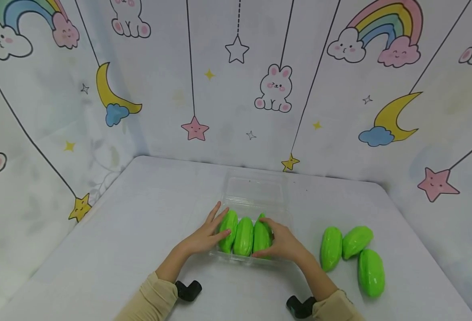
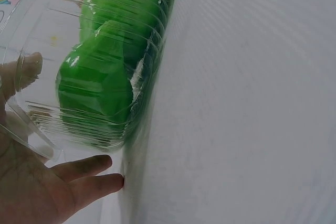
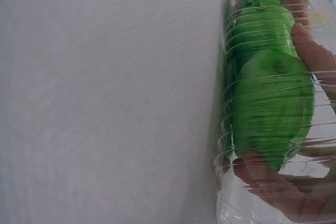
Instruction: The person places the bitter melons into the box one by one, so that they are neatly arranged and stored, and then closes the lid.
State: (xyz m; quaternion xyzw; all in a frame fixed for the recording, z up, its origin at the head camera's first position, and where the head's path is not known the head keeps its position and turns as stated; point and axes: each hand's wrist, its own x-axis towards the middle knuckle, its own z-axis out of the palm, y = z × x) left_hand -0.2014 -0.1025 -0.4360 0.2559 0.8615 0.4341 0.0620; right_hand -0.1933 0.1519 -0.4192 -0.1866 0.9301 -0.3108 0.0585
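Observation:
A clear plastic box (image 1: pixel 242 259) with its lid (image 1: pixel 254 189) folded back holds a row of three glossy green oblong fruits. My right hand (image 1: pixel 286 243) grips the right fruit (image 1: pixel 262 237) between thumb and fingers inside the box; the right wrist view shows this fruit (image 3: pixel 273 103) through the ribbed wall. At the left end, my left hand (image 1: pixel 201 239) rests with spread fingers against the left fruit (image 1: pixel 229 223). Two straight fingers (image 2: pixel 92 174) stay outside the box in the left wrist view. Between the hands lies the middle fruit (image 1: pixel 243 236).
To the right on the white table (image 1: pixel 139 200) lie three more green fruits: one upright-lying (image 1: pixel 331 248), one slanted (image 1: pixel 357 242) and one nearer the front (image 1: pixel 371 273). A patterned cloth wall (image 1: pixel 228 89) rises behind the table.

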